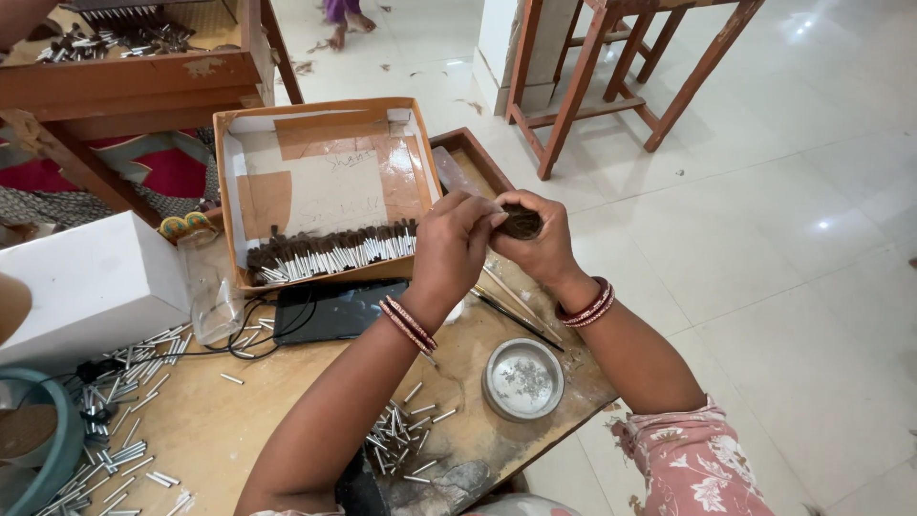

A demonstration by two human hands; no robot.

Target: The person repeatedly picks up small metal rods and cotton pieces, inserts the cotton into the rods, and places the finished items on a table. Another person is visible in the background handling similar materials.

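Hands met at frame centre, where we pinched the dark hair tuft (pixel 522 222) in our right grip (pixel 540 239) while our left grip (pixel 451 247) pressed its fingertips on it, best held tight.

Open tan cardboard box (pixel 325 182) at centre-left — dark phone screen (pixel 336 311) before it; white box (pixel 91 287) left.

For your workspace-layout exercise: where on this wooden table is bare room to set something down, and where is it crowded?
Bare wood lies between the black tablet and the round metal dish, beneath the left forearm. Crowded: loose metal tubes at the left edge, another tube pile by the near edge, and the cardboard box behind.
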